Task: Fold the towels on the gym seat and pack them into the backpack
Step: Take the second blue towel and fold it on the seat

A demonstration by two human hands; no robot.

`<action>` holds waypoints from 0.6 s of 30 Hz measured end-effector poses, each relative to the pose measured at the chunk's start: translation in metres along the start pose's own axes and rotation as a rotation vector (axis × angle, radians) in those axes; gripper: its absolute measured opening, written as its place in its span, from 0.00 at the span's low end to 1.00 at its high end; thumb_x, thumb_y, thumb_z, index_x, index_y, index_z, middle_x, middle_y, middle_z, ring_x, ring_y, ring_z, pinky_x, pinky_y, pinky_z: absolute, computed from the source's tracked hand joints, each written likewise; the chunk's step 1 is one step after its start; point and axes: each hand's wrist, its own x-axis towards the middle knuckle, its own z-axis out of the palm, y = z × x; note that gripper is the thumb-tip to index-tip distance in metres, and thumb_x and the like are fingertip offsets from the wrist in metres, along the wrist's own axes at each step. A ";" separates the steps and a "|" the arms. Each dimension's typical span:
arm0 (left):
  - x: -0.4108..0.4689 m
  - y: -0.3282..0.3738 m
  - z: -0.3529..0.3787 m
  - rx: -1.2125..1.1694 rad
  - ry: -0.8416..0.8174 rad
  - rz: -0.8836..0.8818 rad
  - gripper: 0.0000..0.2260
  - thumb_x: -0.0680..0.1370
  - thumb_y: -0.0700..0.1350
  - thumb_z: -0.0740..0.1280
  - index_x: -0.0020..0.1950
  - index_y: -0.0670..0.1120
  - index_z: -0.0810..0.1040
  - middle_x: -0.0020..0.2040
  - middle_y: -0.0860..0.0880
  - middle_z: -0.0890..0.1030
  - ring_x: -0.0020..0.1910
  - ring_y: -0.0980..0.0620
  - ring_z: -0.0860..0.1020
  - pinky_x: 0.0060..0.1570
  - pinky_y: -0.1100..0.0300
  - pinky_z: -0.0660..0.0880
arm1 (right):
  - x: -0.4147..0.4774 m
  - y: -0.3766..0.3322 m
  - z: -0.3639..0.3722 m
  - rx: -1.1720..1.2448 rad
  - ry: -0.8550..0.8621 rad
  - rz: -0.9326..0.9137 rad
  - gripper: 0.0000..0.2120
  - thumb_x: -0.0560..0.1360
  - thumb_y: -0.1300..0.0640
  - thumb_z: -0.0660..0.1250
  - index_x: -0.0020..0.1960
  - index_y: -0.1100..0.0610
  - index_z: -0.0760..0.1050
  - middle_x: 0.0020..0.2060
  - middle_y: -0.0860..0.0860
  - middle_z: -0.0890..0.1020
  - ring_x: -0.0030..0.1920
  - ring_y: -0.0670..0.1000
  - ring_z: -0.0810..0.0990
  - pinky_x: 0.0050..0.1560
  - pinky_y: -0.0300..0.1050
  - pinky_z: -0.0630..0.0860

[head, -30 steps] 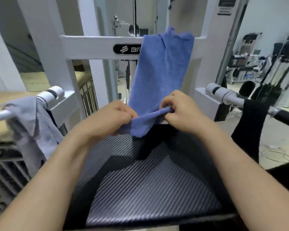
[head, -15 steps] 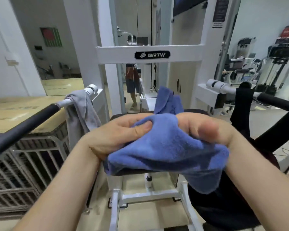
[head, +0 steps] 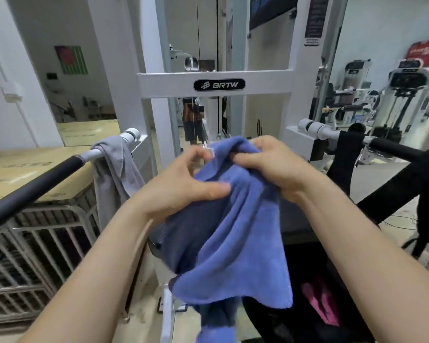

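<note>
Clerk: Shifted since half a second back: blue towel point(head: 238, 243), then bunched between both hands, now hangs below them in a long loose drape. The hands were close together and are now slightly apart.

Checker: Left hand?

Clerk: Left hand point(head: 183, 191): thumb pressed flat on the towel's front, fingers curled at its upper left edge, pinching the cloth.

Checker: Right hand?

Clerk: Right hand point(head: 270, 167): fingers curled over the top right edge, gripping a bunch of the cloth.

Checker: Towel's place?

Clerk: Held in the air before the person, lower corners hanging free. It is below the crossbar point(head: 265, 82) with the BRTW badge, and its right side hangs in front of the backpack point(head: 305, 266).

Checker: Backpack?

Clerk: Black, lower right, mouth open, something pink inside.

Checker: Other cloths?

Clerk: Grey towel point(head: 114, 169): draped over the left bar point(head: 35, 184), near its white end. Black cloth point(head: 347, 149): draped over the right bar point(head: 391, 148). Both are apart from the hands.

Checker: Surroundings?

Clerk: Metal cage point(head: 35, 256) and cardboard boxes point(head: 22, 167) at left. Gym machines far right, blurred.
</note>
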 end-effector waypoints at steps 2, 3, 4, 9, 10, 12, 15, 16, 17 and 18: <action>-0.014 -0.020 -0.003 -0.010 -0.335 -0.169 0.13 0.65 0.42 0.77 0.47 0.48 0.82 0.37 0.51 0.83 0.33 0.55 0.79 0.34 0.63 0.76 | 0.000 -0.002 -0.015 0.147 0.121 0.035 0.05 0.75 0.63 0.66 0.43 0.64 0.77 0.34 0.55 0.77 0.34 0.48 0.76 0.35 0.39 0.72; -0.024 -0.031 -0.005 -0.003 -0.497 -0.229 0.07 0.66 0.43 0.77 0.42 0.48 0.83 0.31 0.52 0.80 0.27 0.56 0.73 0.28 0.65 0.70 | 0.001 -0.002 -0.022 0.162 0.164 0.040 0.05 0.76 0.64 0.65 0.42 0.62 0.77 0.35 0.54 0.78 0.34 0.48 0.77 0.36 0.39 0.73; -0.032 -0.041 -0.008 0.013 -0.581 -0.240 0.07 0.67 0.48 0.77 0.39 0.47 0.84 0.29 0.50 0.77 0.27 0.54 0.69 0.28 0.64 0.65 | 0.002 -0.002 -0.028 0.166 0.208 0.051 0.06 0.77 0.64 0.64 0.41 0.61 0.76 0.34 0.54 0.78 0.34 0.48 0.77 0.36 0.39 0.73; -0.056 -0.031 -0.021 -0.388 -0.193 -0.136 0.16 0.75 0.53 0.70 0.49 0.40 0.80 0.43 0.42 0.79 0.41 0.48 0.75 0.40 0.56 0.71 | 0.000 0.007 -0.054 0.555 0.464 0.101 0.09 0.77 0.62 0.62 0.39 0.57 0.75 0.27 0.50 0.80 0.29 0.46 0.80 0.31 0.36 0.76; -0.053 -0.023 -0.020 -0.399 -0.038 -0.089 0.12 0.78 0.50 0.66 0.44 0.43 0.80 0.38 0.47 0.79 0.36 0.51 0.75 0.35 0.60 0.71 | -0.002 0.009 -0.059 0.620 0.492 0.101 0.10 0.77 0.62 0.61 0.37 0.57 0.75 0.26 0.50 0.79 0.28 0.46 0.79 0.31 0.35 0.75; -0.042 -0.012 -0.017 -0.282 0.168 -0.025 0.13 0.82 0.47 0.60 0.38 0.46 0.74 0.31 0.51 0.74 0.28 0.57 0.69 0.27 0.64 0.65 | -0.004 0.015 -0.064 0.616 0.539 0.088 0.11 0.76 0.62 0.60 0.36 0.56 0.74 0.25 0.49 0.78 0.27 0.46 0.78 0.29 0.34 0.74; -0.020 -0.008 -0.023 0.142 0.144 -0.011 0.11 0.80 0.48 0.63 0.39 0.46 0.77 0.33 0.52 0.78 0.30 0.58 0.72 0.29 0.66 0.69 | 0.007 0.041 -0.079 0.137 0.716 0.129 0.07 0.70 0.59 0.63 0.46 0.58 0.77 0.38 0.51 0.80 0.39 0.48 0.79 0.35 0.38 0.73; -0.011 -0.017 -0.032 0.360 0.072 -0.069 0.12 0.79 0.51 0.65 0.41 0.44 0.80 0.33 0.52 0.79 0.32 0.58 0.73 0.32 0.66 0.70 | 0.011 0.052 -0.085 -0.058 0.745 0.161 0.13 0.69 0.58 0.62 0.50 0.61 0.78 0.42 0.53 0.80 0.43 0.51 0.78 0.37 0.40 0.71; -0.006 -0.027 -0.040 0.543 -0.023 -0.168 0.14 0.77 0.55 0.67 0.42 0.44 0.82 0.34 0.52 0.80 0.32 0.58 0.74 0.34 0.65 0.71 | 0.014 0.063 -0.091 -0.196 0.783 0.200 0.16 0.69 0.56 0.60 0.51 0.62 0.79 0.43 0.55 0.80 0.44 0.53 0.77 0.38 0.42 0.70; -0.002 -0.042 -0.048 0.629 -0.110 -0.280 0.17 0.76 0.58 0.68 0.43 0.44 0.83 0.34 0.52 0.80 0.33 0.58 0.75 0.36 0.63 0.71 | 0.016 0.074 -0.096 -0.302 0.803 0.250 0.17 0.70 0.55 0.59 0.51 0.63 0.80 0.43 0.57 0.80 0.45 0.56 0.78 0.40 0.43 0.70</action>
